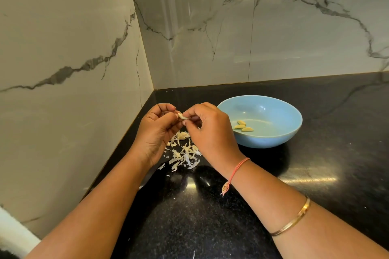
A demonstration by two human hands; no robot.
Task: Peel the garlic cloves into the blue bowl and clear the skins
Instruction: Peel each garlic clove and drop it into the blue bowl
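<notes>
On the left, my left hand (155,126) is raised off the desk (315,174) with the palm turned in toward me. Its fingers (168,109) are curled round one end of the garlic clove (182,116) to steady it. I hold the clove directly over the skins (185,153), I judge so that whatever I strip off drops onto that one loose heap and is easy to clear later. A pale lump at the top of the heap may be another clove, but I cannot tell. My right hand (208,130) meets the left with its back facing up and the wrist bent, thumb and forefinger pinching the clove's near end to pull at its skin. Just beside that hand stands the blue bowl (271,141), close enough for a short drop. Three peeled cloves (242,126) lie in it.
</notes>
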